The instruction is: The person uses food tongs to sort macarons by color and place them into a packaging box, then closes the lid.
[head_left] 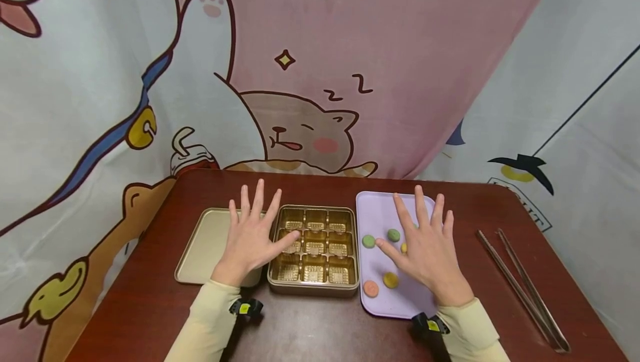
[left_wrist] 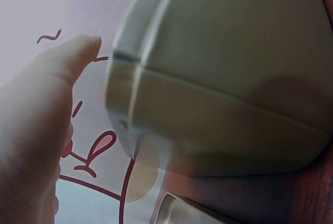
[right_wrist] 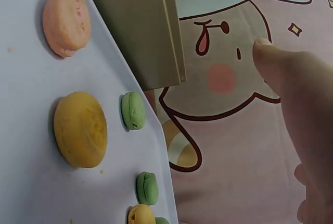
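1. In the head view, I see the left hand [head_left: 249,241] spread wide, free, thumb pointing in, over the lid [head_left: 204,254] and gold box [head_left: 314,290].
2. The right hand [head_left: 428,245] is spread wide and free too, thumb pointing in, over the purple tray [head_left: 374,215].
3. Pink, yellow and green cookies [head_left: 390,280] lie on that tray, just right of the box.

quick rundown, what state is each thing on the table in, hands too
Left hand: fingers spread, holding nothing
Right hand: fingers spread, holding nothing
Tin: open
Lid: off, lying on the table
Tray: bearing macarons
Macarons: lying loose, some partly hidden
Tongs: lying down, tips apart
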`<state>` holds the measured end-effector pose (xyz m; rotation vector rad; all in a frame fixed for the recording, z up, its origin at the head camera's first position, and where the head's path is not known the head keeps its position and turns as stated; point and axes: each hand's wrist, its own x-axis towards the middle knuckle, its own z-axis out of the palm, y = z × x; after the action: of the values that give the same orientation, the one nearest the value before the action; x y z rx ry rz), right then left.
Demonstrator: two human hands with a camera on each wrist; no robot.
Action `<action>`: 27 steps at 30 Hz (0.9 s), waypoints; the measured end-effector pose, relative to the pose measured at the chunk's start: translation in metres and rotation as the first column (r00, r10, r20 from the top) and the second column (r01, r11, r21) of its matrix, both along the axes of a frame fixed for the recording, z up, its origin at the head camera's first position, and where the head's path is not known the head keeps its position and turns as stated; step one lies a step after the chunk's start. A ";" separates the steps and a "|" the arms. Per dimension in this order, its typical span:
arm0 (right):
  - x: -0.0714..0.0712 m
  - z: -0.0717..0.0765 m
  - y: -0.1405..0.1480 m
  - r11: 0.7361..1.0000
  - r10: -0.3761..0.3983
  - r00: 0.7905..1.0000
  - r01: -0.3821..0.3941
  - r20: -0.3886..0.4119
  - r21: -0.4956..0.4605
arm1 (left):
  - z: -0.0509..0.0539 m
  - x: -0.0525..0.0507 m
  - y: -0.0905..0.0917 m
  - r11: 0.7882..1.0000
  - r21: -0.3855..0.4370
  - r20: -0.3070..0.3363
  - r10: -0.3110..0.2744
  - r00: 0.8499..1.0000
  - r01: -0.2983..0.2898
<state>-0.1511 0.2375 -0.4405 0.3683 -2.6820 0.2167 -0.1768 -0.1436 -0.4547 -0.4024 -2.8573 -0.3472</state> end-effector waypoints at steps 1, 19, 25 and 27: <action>0.000 0.001 0.000 1.000 0.001 1.000 -0.001 0.001 -0.005 | 0.001 0.000 0.000 1.000 0.009 -0.003 -0.005 1.000 0.005; 0.035 0.004 0.036 0.994 -0.001 0.993 -0.012 -0.116 -0.111 | 0.006 0.003 -0.013 0.943 0.319 0.108 -0.138 0.985 0.097; 0.053 -0.008 0.095 0.977 -0.197 0.980 0.199 0.031 -0.070 | 0.003 -0.002 -0.026 0.857 0.503 0.228 -0.255 0.940 0.111; 0.058 -0.014 0.120 0.960 -0.268 0.958 0.274 0.104 -0.047 | 0.001 -0.002 -0.029 0.826 0.555 0.265 -0.294 0.918 0.104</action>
<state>-0.0933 0.3578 -0.4543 -0.0328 -2.7751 0.2376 -0.1791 -0.1728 -0.4532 -0.5766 -2.8567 -1.3370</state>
